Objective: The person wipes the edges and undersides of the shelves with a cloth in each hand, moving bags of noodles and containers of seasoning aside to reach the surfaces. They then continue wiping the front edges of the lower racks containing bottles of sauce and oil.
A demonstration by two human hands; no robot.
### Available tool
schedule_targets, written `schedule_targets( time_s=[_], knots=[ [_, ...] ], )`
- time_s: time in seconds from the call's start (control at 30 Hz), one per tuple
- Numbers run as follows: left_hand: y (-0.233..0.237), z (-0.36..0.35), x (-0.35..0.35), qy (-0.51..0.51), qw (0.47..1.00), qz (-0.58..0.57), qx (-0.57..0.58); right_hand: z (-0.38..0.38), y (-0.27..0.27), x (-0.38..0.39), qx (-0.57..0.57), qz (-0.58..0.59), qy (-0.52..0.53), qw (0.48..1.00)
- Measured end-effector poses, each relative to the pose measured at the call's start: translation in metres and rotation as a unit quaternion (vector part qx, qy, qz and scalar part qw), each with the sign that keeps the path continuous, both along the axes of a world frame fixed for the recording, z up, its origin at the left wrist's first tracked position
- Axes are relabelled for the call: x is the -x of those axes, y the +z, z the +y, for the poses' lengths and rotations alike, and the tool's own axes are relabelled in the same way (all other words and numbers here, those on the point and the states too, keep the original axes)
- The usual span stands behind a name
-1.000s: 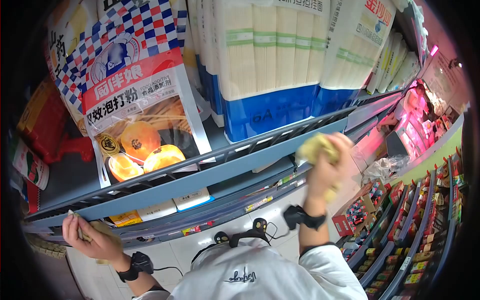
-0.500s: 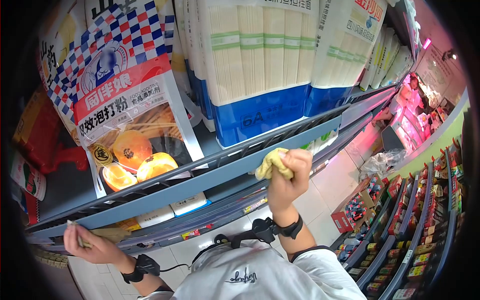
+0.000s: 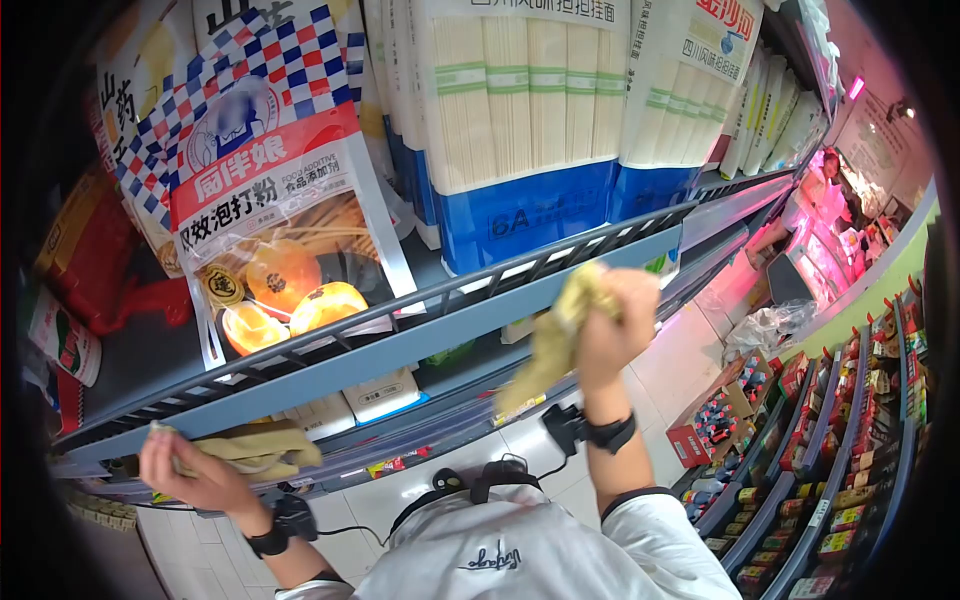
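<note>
My right hand (image 3: 618, 325) is closed around a yellow cloth (image 3: 553, 350) in front of the shelf's grey front rail (image 3: 480, 311). The cloth's loose end hangs down to the left, slightly blurred. At the lower left, my left hand (image 3: 195, 475) grips a tan cloth (image 3: 265, 448), which trails to the right below the rail; a small whitish bit shows at the fingertips. Behind the rail stand a pouch with a checked top and a red band (image 3: 290, 240) and packs of dried noodles with blue bottoms (image 3: 530, 215).
A red container (image 3: 100, 260) and a white can (image 3: 65, 340) stand on the shelf's left. White packages (image 3: 385, 395) lie on the tier below. At right are an open carton of bottles (image 3: 725, 405), stocked shelves (image 3: 850, 450) and a person in pink light (image 3: 825, 190).
My right hand has moved right, and its bunched cloth now hangs loose. My left hand has shifted slightly right and down, with more of the tan cloth showing. The view has shifted slightly.
</note>
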State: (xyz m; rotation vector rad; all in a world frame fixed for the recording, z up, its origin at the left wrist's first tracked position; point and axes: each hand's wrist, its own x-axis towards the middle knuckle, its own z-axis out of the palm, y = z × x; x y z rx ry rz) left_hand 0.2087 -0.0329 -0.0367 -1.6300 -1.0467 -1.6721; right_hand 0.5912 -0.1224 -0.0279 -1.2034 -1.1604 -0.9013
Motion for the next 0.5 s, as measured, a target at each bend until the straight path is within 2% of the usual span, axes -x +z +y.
schedule_targets(
  time_s=[0.07,0.17,0.27,0.37,0.43,0.5],
  knots=[
    [0.005,0.004,0.037,0.089,0.996,-0.008,0.025,-0.008,0.001,-0.036,0.007,0.145,-0.040,0.989],
    [-0.002,0.011,0.086,0.100,0.991,-0.070,0.061,-0.008,0.002,-0.060,-0.045,0.246,0.019,0.968],
    [-0.001,0.007,0.078,0.118,0.989,-0.063,0.064,-0.004,-0.004,-0.041,-0.038,0.228,0.032,0.972],
    [-0.003,-0.002,0.055,0.107,0.990,-0.056,0.066,-0.007,-0.023,-0.002,0.006,0.169,0.105,0.980],
    [-0.002,-0.020,0.034,0.041,0.994,-0.039,0.098,-0.020,-0.029,0.017,0.139,0.052,0.123,0.981],
    [-0.014,-0.037,0.023,-0.014,0.993,-0.020,0.114,-0.031,-0.052,0.023,0.182,0.075,0.182,0.963]
  ],
)
